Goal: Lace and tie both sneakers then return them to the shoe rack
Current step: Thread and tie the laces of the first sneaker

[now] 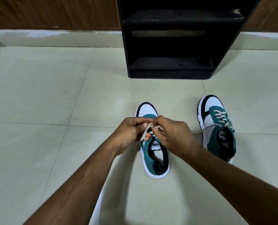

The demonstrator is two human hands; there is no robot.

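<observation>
While both hands meet over the near sneaker (152, 153), pinching the beige lace (145, 134) between curled fingers: left hand (131, 132) closed narrow on a strand that loops down under its fingertips, right hand (172, 135) closed narrow on a bunched bit of the same lace, knuckles up. Two grips almost touching, thumbs and forefingers tip to tip right above the tongue.

Directly beneath the grip: teal upper, white toe cap with a black band round the front, white sole, black heel collar, white tongue label with dark lettering. Toe pointing away from the grip, heel toward the wrists, sole flat on the pale tiled floor (45, 98). Lace rows under the fingers mostly hidden, so cannot tell how far up the lacing goes.

Off to the right of the grip, well apart: second sneaker (216, 125), same colours, also flat on the floor, toe away. Beige lace crossed through its eyelets, ends loose, one strand trailing left over the side toward the right wrist; no bow visible.

Beyond the grip, past both toes: black shoe rack (169, 46) standing on the floor against a brown wood-panelled wall (54, 12), open front facing the hands, two dark shelves showing.
</observation>
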